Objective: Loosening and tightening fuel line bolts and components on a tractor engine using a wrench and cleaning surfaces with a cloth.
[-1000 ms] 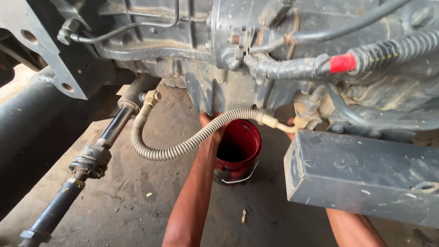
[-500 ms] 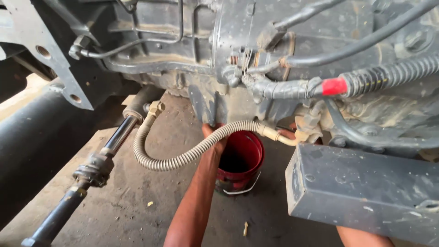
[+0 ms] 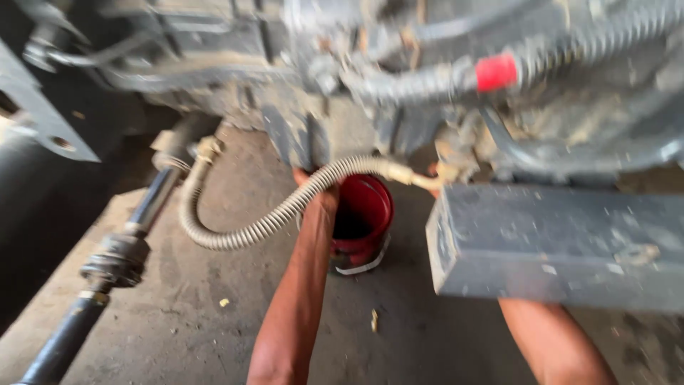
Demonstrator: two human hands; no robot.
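I am looking under a vehicle's grimy metal housing (image 3: 299,135). My left forearm runs up from the bottom middle. My left hand (image 3: 311,180) reaches the housing's underside, just behind a ribbed metal hose (image 3: 249,229) and beside a red bucket (image 3: 370,214) on the ground. The hose covers the fingers, so their grip is hidden. My right forearm (image 3: 552,342) goes up behind a grey box beam (image 3: 563,242). Only a fingertip of my right hand (image 3: 432,171) shows, by the brass hose fitting (image 3: 420,180).
A dark drive shaft with a joint (image 3: 114,260) slants along the left. Cables and a corrugated conduit with a red band (image 3: 496,72) hang above the beam. The concrete floor (image 3: 214,314) is stained, with small bits of debris. The picture is motion-blurred.
The camera has moved a little closer and shifted left. My left hand stays at the housing's underside next to the bucket. The right arm stays behind the beam.
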